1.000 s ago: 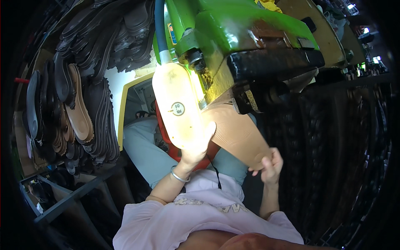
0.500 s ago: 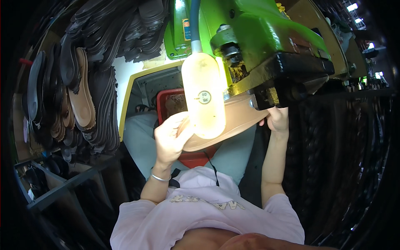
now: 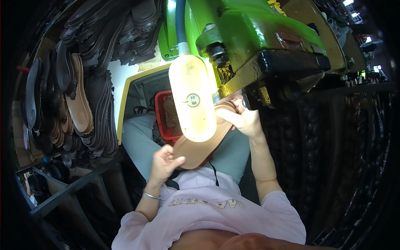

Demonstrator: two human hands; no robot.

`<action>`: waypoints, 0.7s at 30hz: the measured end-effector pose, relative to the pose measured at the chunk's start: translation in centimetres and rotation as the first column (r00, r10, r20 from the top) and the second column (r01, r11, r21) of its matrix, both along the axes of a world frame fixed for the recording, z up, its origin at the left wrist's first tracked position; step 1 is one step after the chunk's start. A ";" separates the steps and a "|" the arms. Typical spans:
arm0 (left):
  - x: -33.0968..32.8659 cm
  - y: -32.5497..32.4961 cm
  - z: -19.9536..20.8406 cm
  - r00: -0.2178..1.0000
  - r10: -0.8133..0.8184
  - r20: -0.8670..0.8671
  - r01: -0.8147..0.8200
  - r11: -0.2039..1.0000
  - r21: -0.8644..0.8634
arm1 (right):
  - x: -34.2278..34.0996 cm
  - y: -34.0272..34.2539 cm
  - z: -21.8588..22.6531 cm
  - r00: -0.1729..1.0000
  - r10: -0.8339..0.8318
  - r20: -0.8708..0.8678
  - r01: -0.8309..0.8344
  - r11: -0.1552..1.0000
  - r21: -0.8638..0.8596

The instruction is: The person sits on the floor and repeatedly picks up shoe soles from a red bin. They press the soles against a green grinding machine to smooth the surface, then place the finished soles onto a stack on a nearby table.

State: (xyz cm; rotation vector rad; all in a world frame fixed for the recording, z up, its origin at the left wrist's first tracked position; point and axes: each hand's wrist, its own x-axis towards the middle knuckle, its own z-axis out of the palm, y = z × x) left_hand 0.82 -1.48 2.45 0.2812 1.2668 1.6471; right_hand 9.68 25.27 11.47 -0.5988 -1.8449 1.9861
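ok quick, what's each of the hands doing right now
left hand: closed on the near end of the tan shoe sole.
right hand: gripping the sole's far end, under the green machine.

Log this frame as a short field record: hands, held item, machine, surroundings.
left hand: grips the near end of the tan shoe sole, fingers curled on its edge
right hand: holds the sole's far end up against the green machine
sole: tan, flat, tilted, partly hidden behind the lit lamp
machine: green body, dark worn underside where the sole meets it
behind sole: red crate by the person's lap
left side: racks of stacked soles, dark and tan
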 end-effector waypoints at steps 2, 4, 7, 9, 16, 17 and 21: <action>2.4 1.9 -0.7 0.997 -0.074 0.004 0.074 0.997 -0.015 | -0.9 -0.3 -0.7 0.997 -0.037 -0.070 0.043 0.994 0.097; 4.9 4.5 -0.8 0.994 -0.105 -0.028 0.105 0.994 0.011 | -1.6 -0.9 -0.8 0.990 -0.095 -0.108 0.110 0.983 0.148; 7.3 7.6 -0.9 0.965 -0.172 -0.196 0.177 0.984 0.010 | -2.2 -2.1 2.3 0.993 -0.092 0.072 0.090 0.995 0.032; 7.7 8.8 -0.4 0.942 -0.206 -0.266 0.212 0.977 -0.005 | -0.8 -1.7 -0.6 0.984 -0.117 0.132 0.075 0.955 0.286; -5.3 4.3 6.4 0.155 0.040 -0.987 -0.381 0.924 -0.022 | 7.9 7.4 4.7 0.885 -0.465 0.003 0.415 0.792 0.448; -8.3 3.0 7.2 -0.203 -0.049 -0.978 -0.612 0.786 0.088 | 9.0 8.9 6.1 0.775 -0.631 -0.031 0.595 0.712 0.374; -19.1 -2.1 7.6 -0.475 -0.429 -0.768 -0.845 0.465 0.263 | 6.0 14.7 1.7 0.543 -0.779 -0.312 0.820 0.573 -0.003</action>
